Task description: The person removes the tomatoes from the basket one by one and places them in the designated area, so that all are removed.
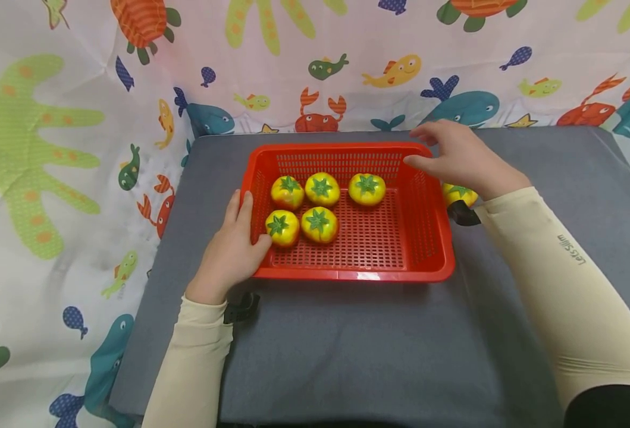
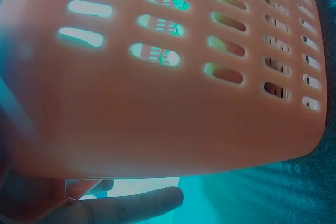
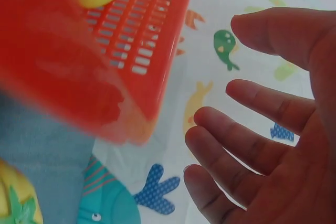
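A red plastic basket (image 1: 389, 275) with slotted walls sits on the grey table. Inside it are several shiny yellow toy fruits (image 1: 320, 224) with green star-shaped leaf tops, most of them toward the left. My left hand (image 1: 231, 252) grips the basket's left rim, thumb over the edge and fingers along the outside. Above the back right corner hovers my right hand (image 1: 456, 154), fingers spread and nothing held, as the right wrist view also shows. Another such yellow fruit (image 1: 459, 194) lies outside the basket, partly hidden under the right wrist.
Grey cloth covers the table (image 1: 347, 351). Behind it and to the left hangs a curtain (image 1: 272, 77) printed with sea animals. Dark wrist cameras are strapped beneath both cream sleeves (image 1: 555, 267).
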`<state>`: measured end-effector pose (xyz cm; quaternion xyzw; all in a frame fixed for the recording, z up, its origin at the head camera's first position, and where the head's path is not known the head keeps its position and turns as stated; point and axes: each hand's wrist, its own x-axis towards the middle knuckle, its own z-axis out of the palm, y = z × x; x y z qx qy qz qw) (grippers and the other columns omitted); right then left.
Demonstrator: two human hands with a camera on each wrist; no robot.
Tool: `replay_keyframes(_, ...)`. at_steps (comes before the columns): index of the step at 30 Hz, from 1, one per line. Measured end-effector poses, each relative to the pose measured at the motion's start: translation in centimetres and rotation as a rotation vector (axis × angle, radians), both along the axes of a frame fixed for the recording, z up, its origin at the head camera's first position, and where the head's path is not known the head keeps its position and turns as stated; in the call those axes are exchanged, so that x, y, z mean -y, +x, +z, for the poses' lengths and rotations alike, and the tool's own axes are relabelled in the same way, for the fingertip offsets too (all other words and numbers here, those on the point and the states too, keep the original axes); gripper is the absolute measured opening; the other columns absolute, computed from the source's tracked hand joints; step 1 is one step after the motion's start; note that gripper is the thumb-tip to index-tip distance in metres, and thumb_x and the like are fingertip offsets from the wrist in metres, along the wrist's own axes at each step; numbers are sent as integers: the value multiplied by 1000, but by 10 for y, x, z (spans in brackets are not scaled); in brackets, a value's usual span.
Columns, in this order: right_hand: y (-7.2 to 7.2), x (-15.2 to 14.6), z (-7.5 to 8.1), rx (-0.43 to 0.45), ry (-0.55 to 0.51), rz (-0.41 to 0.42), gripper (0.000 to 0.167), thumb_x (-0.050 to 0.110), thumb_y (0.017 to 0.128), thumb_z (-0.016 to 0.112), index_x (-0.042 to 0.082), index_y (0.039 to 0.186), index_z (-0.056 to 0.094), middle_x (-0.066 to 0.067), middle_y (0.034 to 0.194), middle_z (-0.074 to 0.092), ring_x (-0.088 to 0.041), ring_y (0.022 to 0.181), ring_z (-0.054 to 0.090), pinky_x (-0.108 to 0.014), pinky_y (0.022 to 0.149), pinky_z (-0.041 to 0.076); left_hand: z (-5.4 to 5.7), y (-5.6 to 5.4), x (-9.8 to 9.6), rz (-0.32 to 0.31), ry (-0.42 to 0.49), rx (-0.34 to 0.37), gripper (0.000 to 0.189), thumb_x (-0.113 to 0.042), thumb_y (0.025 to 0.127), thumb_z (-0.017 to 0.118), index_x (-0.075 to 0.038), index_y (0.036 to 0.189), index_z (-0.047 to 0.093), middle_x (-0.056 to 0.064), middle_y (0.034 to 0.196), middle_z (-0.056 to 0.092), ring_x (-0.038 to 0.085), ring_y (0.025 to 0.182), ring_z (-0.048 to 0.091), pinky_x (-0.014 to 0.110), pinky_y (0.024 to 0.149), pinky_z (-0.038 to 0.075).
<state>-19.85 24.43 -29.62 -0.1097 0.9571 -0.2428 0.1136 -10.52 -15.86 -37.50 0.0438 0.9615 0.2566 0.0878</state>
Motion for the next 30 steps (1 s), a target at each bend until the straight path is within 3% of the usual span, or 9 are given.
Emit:
replay_keyframes(11, -7, 37, -8, 55, -9, 53, 65, 39, 98, 70, 5, 151, 53, -22, 146, 56, -42, 132, 52, -62, 104, 49, 0, 0, 2, 12, -3, 3, 91, -34, 97, 57, -17, 171, 7, 9, 177, 0, 43, 104, 67, 51, 77, 60)
replay_keyframes(30, -21, 65, -35, 86, 11, 130, 62, 36, 99, 70, 3, 149, 54, -21, 146, 56, -38, 131, 52, -58, 111, 44, 0, -2, 1, 12, 5, 10, 92, -34, 96, 58, -18, 171, 6, 8, 177, 0, 40, 95, 68, 44, 70, 58)
